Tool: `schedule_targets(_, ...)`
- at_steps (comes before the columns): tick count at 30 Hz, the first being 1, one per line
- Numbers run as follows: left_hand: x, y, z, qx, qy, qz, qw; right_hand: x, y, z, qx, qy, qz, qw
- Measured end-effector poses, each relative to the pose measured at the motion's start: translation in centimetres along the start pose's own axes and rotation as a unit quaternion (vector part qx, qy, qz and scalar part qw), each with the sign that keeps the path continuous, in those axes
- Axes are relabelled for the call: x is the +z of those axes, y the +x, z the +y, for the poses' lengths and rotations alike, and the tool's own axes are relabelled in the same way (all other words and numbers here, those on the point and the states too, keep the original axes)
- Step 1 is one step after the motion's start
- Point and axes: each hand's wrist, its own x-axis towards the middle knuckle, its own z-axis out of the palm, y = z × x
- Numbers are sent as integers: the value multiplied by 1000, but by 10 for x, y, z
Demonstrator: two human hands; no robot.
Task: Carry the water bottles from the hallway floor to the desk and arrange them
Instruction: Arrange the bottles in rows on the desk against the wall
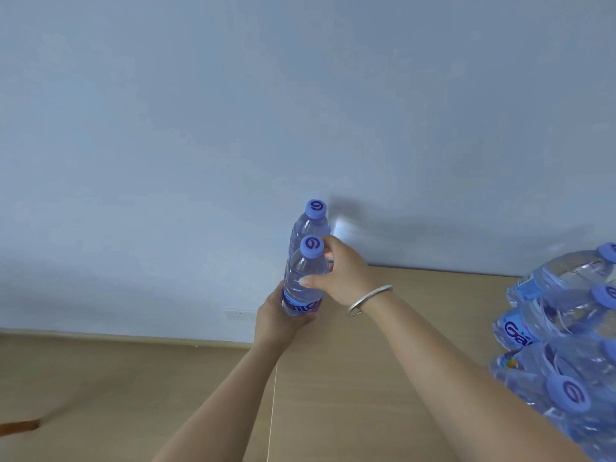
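Observation:
Two clear water bottles with blue caps stand upright, one behind the other, at the desk's far left corner by the wall. The near bottle has a blue label. My left hand grips its lower part from the left. My right hand holds its upper body, thumb on the front, fingers round the back. The far bottle stands just behind it, touched by neither hand as far as I can tell. A shrink-wrapped pack of several more bottles lies on its side at the right edge.
The light wooden desk runs along a pale blue-grey wall. Left of the desk, lower down, is a wooden floor with a wall socket above the skirting. A silver bangle sits on my right wrist.

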Motion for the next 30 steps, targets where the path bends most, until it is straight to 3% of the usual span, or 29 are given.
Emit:
schedule_targets(7, 8, -11, -1, -88, 9, -1, 996, 5, -14, 4, -7, -15, 26, 1000)
schedule_targets(10, 14, -32, -6, -98, 74, -15, 992, -8, -36, 5, -5, 15, 49, 999)
schedule_targets(15, 19, -64, -14, -86, 115, -7, 990, -69, -102, 12, 51, 49, 180, 981)
schedule_targets(18, 26, -81, -10, -64, 133, -12, 989, -110, -156, 18, 63, 29, 219, 973)
schedule_targets(23, 57, -106, 17, -9, 151, -89, 984, -141, -216, 45, 167, -87, 261, 947)
schedule_targets(27, 90, -120, 45, 49, 125, -170, 976, -126, -218, 75, 214, -21, 218, 952)
schedule_targets(30, 106, -127, 54, 66, 112, -217, 968, -104, -210, 93, 197, 28, 313, 929)
